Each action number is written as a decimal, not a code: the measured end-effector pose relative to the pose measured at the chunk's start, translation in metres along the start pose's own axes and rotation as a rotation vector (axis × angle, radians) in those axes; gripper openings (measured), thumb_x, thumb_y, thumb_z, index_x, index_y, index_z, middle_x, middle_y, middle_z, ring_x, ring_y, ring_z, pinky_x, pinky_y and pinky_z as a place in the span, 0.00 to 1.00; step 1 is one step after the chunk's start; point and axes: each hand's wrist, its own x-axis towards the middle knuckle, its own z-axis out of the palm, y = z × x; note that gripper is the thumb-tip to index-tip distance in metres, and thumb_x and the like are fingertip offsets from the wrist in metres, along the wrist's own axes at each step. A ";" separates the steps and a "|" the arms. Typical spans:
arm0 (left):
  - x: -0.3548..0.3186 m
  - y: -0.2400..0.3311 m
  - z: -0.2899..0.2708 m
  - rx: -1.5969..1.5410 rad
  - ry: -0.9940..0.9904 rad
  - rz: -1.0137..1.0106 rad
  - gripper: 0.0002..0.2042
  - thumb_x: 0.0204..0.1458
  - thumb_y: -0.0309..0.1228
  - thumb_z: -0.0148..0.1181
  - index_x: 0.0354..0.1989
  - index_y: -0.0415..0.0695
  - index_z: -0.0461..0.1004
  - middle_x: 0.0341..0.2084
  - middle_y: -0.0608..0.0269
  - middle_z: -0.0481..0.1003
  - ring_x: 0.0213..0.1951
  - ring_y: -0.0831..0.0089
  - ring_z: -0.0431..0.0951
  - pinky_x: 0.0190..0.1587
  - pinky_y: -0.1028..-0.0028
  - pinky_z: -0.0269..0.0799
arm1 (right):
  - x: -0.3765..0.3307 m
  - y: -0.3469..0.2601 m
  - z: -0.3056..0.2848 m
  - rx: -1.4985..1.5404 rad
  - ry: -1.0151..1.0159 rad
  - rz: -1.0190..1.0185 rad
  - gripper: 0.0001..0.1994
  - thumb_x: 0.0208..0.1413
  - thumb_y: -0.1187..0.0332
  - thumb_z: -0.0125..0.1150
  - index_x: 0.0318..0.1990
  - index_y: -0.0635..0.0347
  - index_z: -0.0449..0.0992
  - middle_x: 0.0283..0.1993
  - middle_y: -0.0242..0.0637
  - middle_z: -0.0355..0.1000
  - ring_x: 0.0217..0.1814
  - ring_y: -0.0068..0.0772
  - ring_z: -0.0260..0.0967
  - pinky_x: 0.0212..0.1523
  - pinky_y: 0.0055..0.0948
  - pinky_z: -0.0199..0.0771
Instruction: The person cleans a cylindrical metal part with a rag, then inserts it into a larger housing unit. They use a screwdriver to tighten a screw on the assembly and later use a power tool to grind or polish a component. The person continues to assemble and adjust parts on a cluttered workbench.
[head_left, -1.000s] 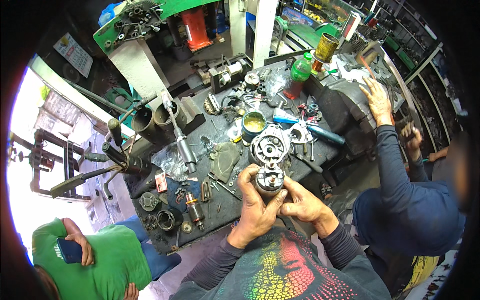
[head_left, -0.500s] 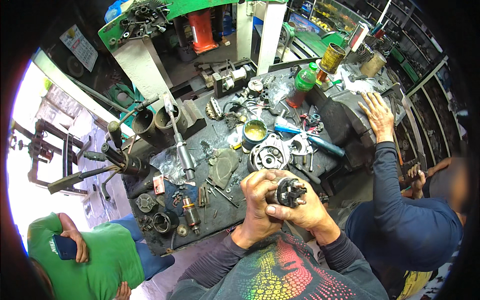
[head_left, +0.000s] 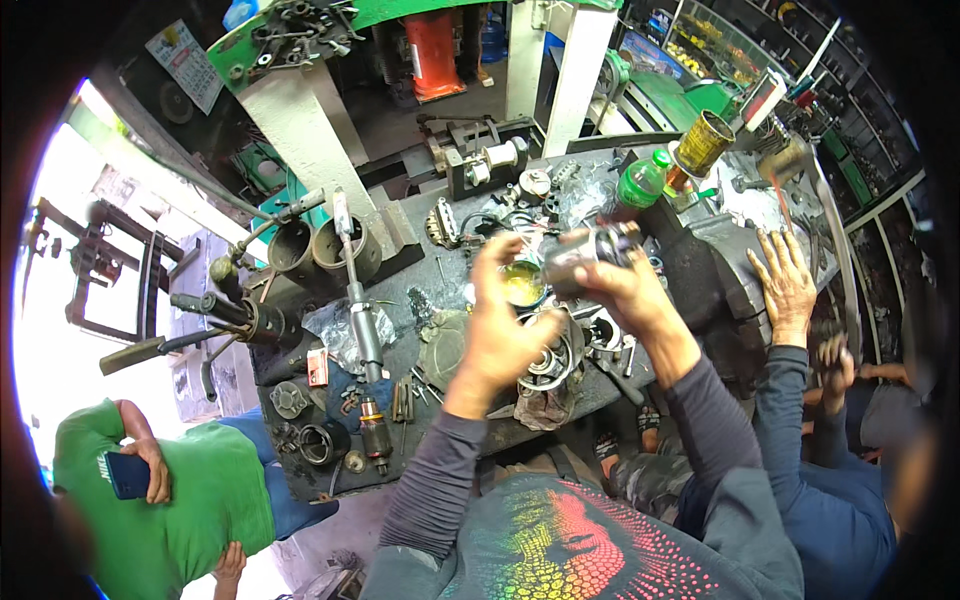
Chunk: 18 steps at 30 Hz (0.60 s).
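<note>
Two bare hands are raised above a cluttered workbench (head_left: 400,470), and between them sits a dark cylindrical motor part (head_left: 588,248) with a metal end. The right hand (head_left: 625,290) is closed around that part from below and behind, holding it up over the middle of the bench. The left hand (head_left: 500,330) is lifted just beside it, fingers curled and the thumb pointing up toward the part's near end; whether its fingertips actually touch the part cannot be made out.

Directly under the hands lies a round aluminium housing (head_left: 548,362) with its open face up, resting on a dirty rag at the bench's front edge. Just behind the left hand stands a small tin of yellow grease (head_left: 524,285). Left of the hands a long steel shaft (head_left: 362,310) lies along the bench, and a copper-wound armature (head_left: 376,432) rests near the front edge. A green plastic bottle (head_left: 638,183) stands at the back right.

To the right, another person in a blue sleeve rests an open hand (head_left: 785,285) flat on the bench. At lower left a person in a green shirt (head_left: 190,500) holds a phone (head_left: 127,474).
</note>
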 end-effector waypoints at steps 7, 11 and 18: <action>0.000 -0.115 -0.028 -0.072 -0.250 -0.637 0.55 0.35 0.12 0.73 0.78 0.51 0.56 0.69 0.51 0.65 0.68 0.55 0.67 0.65 0.64 0.70 | 0.073 0.042 -0.025 -0.099 -0.018 0.232 0.13 0.54 0.70 0.68 0.45 0.65 0.81 0.42 0.40 0.83 0.41 0.32 0.83 0.42 0.35 0.87; 0.009 -0.137 -0.016 0.261 -0.293 -0.526 0.56 0.30 0.20 0.80 0.75 0.62 0.61 0.58 0.45 0.70 0.64 0.50 0.71 0.70 0.59 0.66 | 0.084 0.070 -0.026 -0.074 -0.063 0.205 0.11 0.52 0.72 0.69 0.44 0.63 0.80 0.40 0.36 0.82 0.38 0.28 0.80 0.40 0.30 0.85; 0.009 -0.147 -0.022 0.251 -0.311 -0.488 0.51 0.30 0.23 0.82 0.71 0.52 0.68 0.59 0.48 0.74 0.62 0.56 0.75 0.68 0.62 0.68 | 0.093 0.091 -0.027 -0.046 -0.118 0.298 0.21 0.55 0.73 0.67 0.58 0.62 0.74 0.51 0.38 0.79 0.51 0.34 0.80 0.52 0.40 0.85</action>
